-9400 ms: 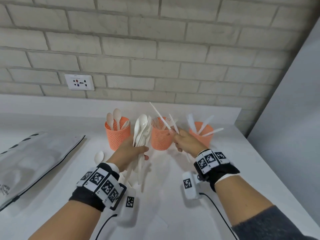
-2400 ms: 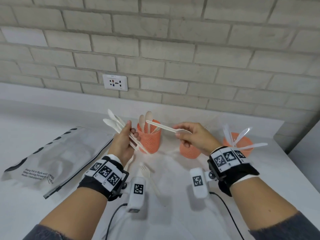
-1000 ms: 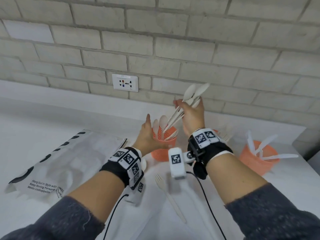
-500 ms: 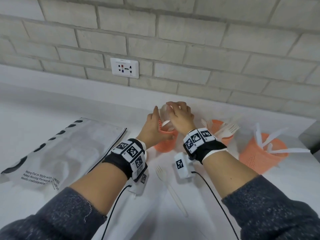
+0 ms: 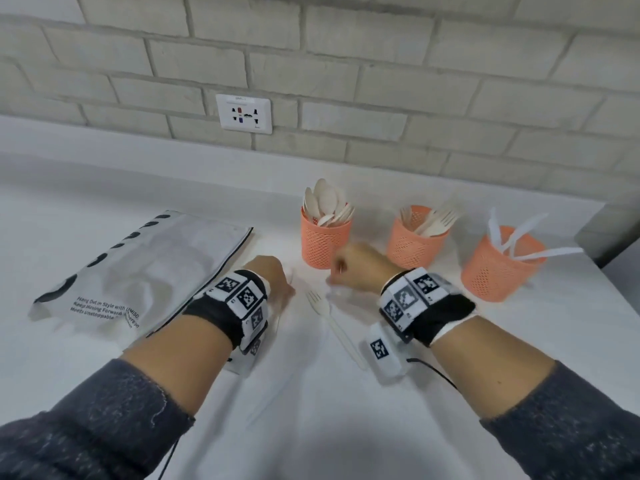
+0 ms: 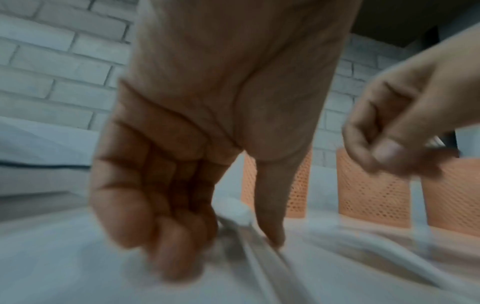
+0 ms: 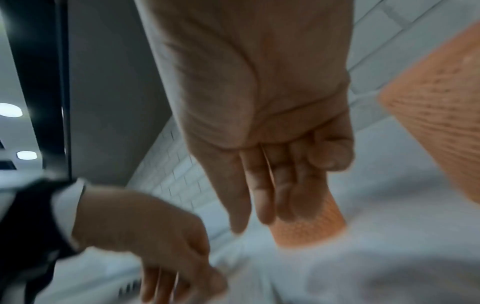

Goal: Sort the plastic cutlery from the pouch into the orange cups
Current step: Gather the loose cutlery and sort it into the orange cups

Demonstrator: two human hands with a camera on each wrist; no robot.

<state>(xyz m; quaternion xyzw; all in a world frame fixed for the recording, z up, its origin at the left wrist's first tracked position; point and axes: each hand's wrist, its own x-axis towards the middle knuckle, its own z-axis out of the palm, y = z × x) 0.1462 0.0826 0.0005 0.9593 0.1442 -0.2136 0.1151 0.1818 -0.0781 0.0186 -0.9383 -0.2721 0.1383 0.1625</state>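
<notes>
Three orange mesh cups stand in a row: the spoon cup [image 5: 325, 242], the fork cup [image 5: 414, 245] and the knife cup [image 5: 495, 270]. My left hand [image 5: 277, 277] is down on the table in front of the spoon cup. Its thumb and curled fingers [image 6: 176, 253] close on either side of a white spoon [image 6: 235, 208] lying there. My right hand [image 5: 349, 268] hovers low beside it, fingers curled with the thumb against them. A blurred white streak hangs under it, so whether it holds something is unclear. A white fork [image 5: 323, 311] lies loose between the hands.
The grey pouch [image 5: 149, 271] lies flat at the left. A faint white piece of cutlery [image 5: 273, 393] lies near my left forearm. A brick wall with a socket [image 5: 243, 113] runs behind the cups. The table's right edge is close to the knife cup.
Both hands have come down from the rim of the spoon cup to the table. The bunch of spoons my right hand held now stands in that cup.
</notes>
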